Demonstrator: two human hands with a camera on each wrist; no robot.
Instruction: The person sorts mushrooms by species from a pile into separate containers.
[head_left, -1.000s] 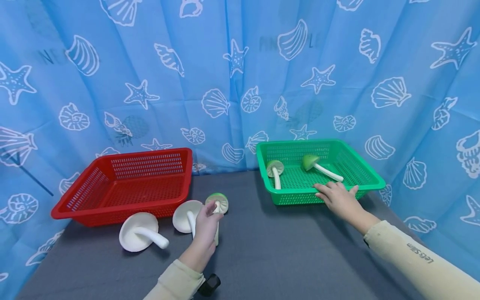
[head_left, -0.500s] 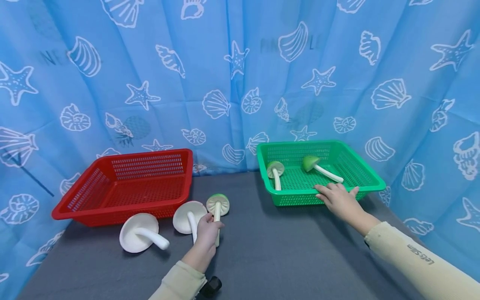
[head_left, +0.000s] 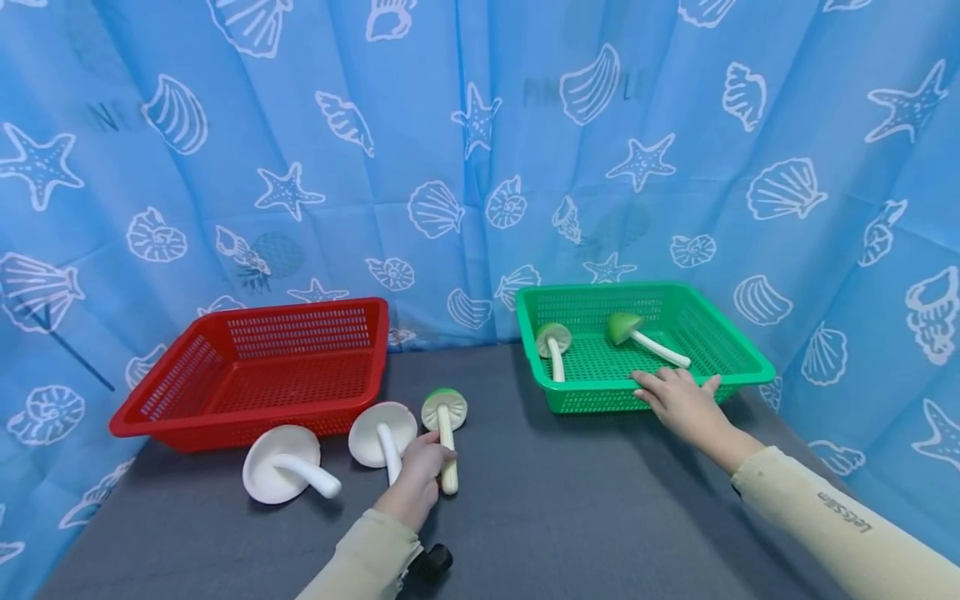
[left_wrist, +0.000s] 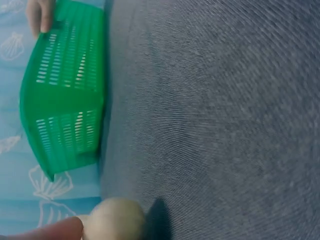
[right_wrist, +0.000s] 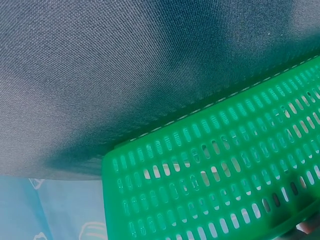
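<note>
In the head view my left hand (head_left: pixel 417 477) pinches the stem of a toy mushroom with a green cap (head_left: pixel 444 408). A blurred end of that stem (left_wrist: pixel 117 220) and one fingertip show at the bottom of the left wrist view. Two white-stemmed mushrooms with pale cap undersides lie on the left: a nearer one (head_left: pixel 382 435), partly behind my hand, and a farther one (head_left: pixel 281 464). My right hand (head_left: pixel 686 408) rests on the front rim of a green basket (head_left: pixel 600 400), its fingers laid over the edge. Inside the basket are two green-capped mushrooms, one left (head_left: pixel 553 342) and one right (head_left: pixel 624 327).
A red basket (head_left: pixel 247 429) stands at the back left, just behind the two pale mushrooms. Grey cloth (head_left: pixel 540 508) covers the table. Behind both baskets hangs a blue curtain (head_left: pixel 465 158) with shell and starfish prints.
My left fingers have closed round the green-capped mushroom's stem, and it has shifted slightly to the right. My right hand stays on the green basket's rim.
</note>
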